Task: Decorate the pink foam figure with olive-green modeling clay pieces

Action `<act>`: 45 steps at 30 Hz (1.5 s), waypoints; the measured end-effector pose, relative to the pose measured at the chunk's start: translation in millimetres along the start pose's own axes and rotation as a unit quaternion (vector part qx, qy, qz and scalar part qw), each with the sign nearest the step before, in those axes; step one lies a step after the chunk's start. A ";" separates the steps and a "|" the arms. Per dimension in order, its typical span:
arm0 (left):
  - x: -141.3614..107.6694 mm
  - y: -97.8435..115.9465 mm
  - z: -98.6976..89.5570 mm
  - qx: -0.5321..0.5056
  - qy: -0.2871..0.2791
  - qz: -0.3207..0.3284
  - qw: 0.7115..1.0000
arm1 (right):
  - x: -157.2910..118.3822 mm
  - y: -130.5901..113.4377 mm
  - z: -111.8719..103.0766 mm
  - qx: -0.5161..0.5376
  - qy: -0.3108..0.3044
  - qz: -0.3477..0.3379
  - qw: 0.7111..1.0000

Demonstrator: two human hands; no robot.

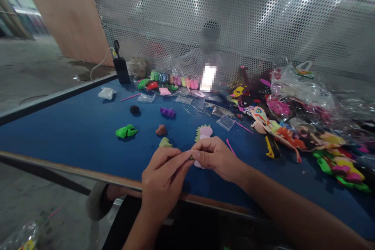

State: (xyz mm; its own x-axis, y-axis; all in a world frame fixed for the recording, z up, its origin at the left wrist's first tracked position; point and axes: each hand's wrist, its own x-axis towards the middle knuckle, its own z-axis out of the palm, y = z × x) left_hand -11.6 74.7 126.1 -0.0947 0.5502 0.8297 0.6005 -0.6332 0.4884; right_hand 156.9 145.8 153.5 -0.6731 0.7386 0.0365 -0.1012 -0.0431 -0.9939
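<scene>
My left hand (165, 175) and my right hand (215, 158) meet above the front edge of the blue table, fingertips pinched together on a small greenish piece (191, 157) that mostly hides between them. Just behind my right hand lies a pale pink figure with green spikes along its left side (204, 131), its lower part partly covered by the fingers. A lump of olive-green clay (165, 142) sits beyond my left hand. Farther back are a brown lump (161, 130), a bright green lump (126, 131), a purple piece (167, 112) and a black lump (134, 109).
On the right, a yellow cutter (272, 147) lies beside a pile of colourful clay shapes and plastic bags (301, 90). Packs of coloured clay (175, 80) line the back edge, with a black holder (121, 70) at the left. A perforated metal panel (164, 15) stands behind.
</scene>
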 end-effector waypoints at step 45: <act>1.3 -0.1 0.4 0.022 0.011 -0.011 1.000 | -1.8 -10.6 -1.5 -0.076 -0.021 -0.026 0.997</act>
State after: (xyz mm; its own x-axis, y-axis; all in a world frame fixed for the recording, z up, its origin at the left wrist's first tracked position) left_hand -11.5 75.7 127.0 -0.1256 0.5517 0.8246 0.6316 -0.5965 0.4953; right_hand 160.3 146.0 163.8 -0.7002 0.7083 0.0893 -0.0267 0.0991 -0.9947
